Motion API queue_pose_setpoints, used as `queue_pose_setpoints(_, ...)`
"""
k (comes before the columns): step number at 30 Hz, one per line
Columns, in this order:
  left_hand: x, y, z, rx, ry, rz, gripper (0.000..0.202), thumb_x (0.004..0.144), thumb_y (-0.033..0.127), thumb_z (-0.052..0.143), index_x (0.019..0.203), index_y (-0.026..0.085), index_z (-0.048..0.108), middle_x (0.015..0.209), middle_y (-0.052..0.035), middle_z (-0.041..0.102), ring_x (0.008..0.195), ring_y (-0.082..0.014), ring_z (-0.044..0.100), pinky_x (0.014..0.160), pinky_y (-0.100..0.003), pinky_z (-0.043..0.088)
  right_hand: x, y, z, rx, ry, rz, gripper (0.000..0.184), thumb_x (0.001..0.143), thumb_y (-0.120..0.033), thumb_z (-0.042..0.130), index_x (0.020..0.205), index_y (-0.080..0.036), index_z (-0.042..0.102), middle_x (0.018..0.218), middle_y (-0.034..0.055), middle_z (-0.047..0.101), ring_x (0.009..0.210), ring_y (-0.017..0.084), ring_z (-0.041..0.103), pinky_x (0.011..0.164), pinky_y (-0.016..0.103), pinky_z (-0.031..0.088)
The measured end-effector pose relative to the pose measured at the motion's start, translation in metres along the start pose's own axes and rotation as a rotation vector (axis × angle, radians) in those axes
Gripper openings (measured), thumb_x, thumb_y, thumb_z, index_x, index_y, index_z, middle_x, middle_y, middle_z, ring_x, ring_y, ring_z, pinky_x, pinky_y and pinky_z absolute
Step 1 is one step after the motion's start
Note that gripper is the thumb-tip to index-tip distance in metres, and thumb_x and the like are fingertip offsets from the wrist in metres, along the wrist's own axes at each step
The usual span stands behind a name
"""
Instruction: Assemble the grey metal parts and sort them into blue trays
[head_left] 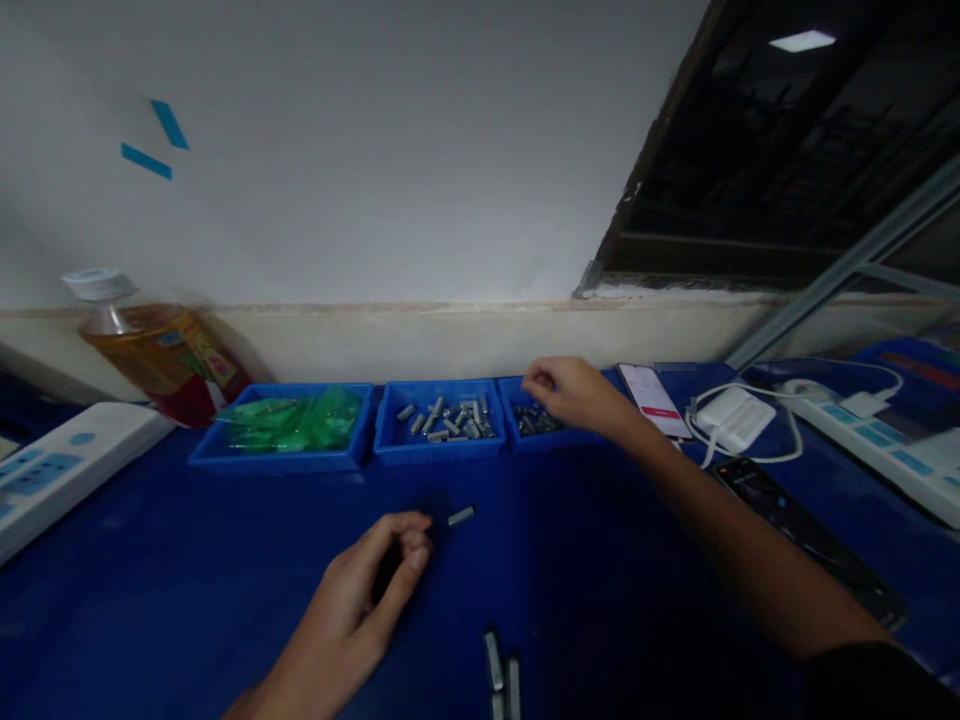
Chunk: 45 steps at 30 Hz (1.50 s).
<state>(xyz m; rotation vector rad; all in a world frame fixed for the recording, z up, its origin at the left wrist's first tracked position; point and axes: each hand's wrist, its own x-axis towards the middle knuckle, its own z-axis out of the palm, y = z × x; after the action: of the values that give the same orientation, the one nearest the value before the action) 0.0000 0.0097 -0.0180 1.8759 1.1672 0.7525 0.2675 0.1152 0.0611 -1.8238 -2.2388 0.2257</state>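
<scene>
My left hand (360, 600) rests low over the blue table, fingers curled in toward the thumb. Nothing shows between them, though the inside of the curl is partly hidden. Just right of its fingertips lies a short metal standoff (461, 516). My right hand (566, 388) reaches over the right blue bin (547, 440), which holds small dark metal parts (534, 418). Its fingers are bent together at the bin's left part; anything in them is hidden. More metal standoffs (465, 418) fill the middle blue bin (439, 455). Longer metal rods (493, 660) lie at the near edge of view.
The left blue bin (277, 462) holds green plastic bags (300, 420). Behind it stands a drink bottle (161, 350). Power strips lie left (75, 470) and right (877, 440). Two phones (651, 398) and a white charger (735, 418) with cables lie by my right forearm.
</scene>
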Motion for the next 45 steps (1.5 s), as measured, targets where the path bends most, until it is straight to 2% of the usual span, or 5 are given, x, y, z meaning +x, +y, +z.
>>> queue_pose_setpoints(5,0.003,0.003,0.000,0.104,-0.032,0.084,0.016,0.088,0.031,0.047,0.096,0.023,0.057,0.089,-0.0013,0.066,0.082,-0.0152,0.064,0.072,-0.023,0.052,0.008,0.036,0.001,-0.205,-0.512,0.030,0.016,0.073,-0.012,0.051,0.075,-0.014,0.067,0.074,0.0062,0.067,0.066,0.014,0.060,0.053,0.021,0.032)
queue_pose_setpoints(20,0.001,0.000,-0.002,0.200,-0.151,0.226,0.013,0.090,0.026,0.043,0.093,0.022,0.056,0.087,-0.0010,0.062,0.084,-0.0152,0.059,0.078,-0.028,0.047,0.004,0.059,-0.003,-0.314,-0.231,0.119,0.021,0.076,-0.013,0.051,0.091,-0.014,0.066,0.084,0.0075,0.068,0.074,0.016,0.061,0.061,0.022,0.035)
queue_pose_setpoints(30,0.002,0.000,-0.002,0.219,-0.188,0.238,0.016,0.091,0.025,0.041,0.092,0.022,0.056,0.088,-0.0022,0.062,0.086,-0.0161,0.058,0.084,-0.031,0.046,0.012,0.034,0.023,-0.431,-0.268,0.133,0.022,0.078,-0.018,0.050,0.092,-0.010,0.066,0.093,0.0174,0.067,0.085,0.024,0.063,0.065,0.026,0.039)
queue_pose_setpoints(39,0.003,-0.004,0.000,0.221,-0.193,0.257,0.014,0.090,0.024,0.042,0.092,0.023,0.056,0.087,-0.0010,0.062,0.085,-0.0151,0.059,0.083,-0.028,0.045,0.006,0.029,0.005,-0.159,-0.258,0.072,0.033,0.073,-0.022,0.054,0.104,-0.022,0.065,0.086,0.0021,0.068,0.073,0.014,0.060,0.061,0.020,0.037)
queue_pose_setpoints(45,0.002,-0.003,-0.001,0.227,-0.187,0.249,0.016,0.092,0.026,0.040,0.090,0.022,0.055,0.086,-0.0017,0.060,0.085,-0.0159,0.057,0.081,-0.029,0.044,0.012,-0.005,0.006,-0.234,-0.475,0.130,0.023,0.069,-0.016,0.052,0.083,-0.017,0.071,0.084,0.0065,0.070,0.071,0.016,0.063,0.056,0.020,0.037)
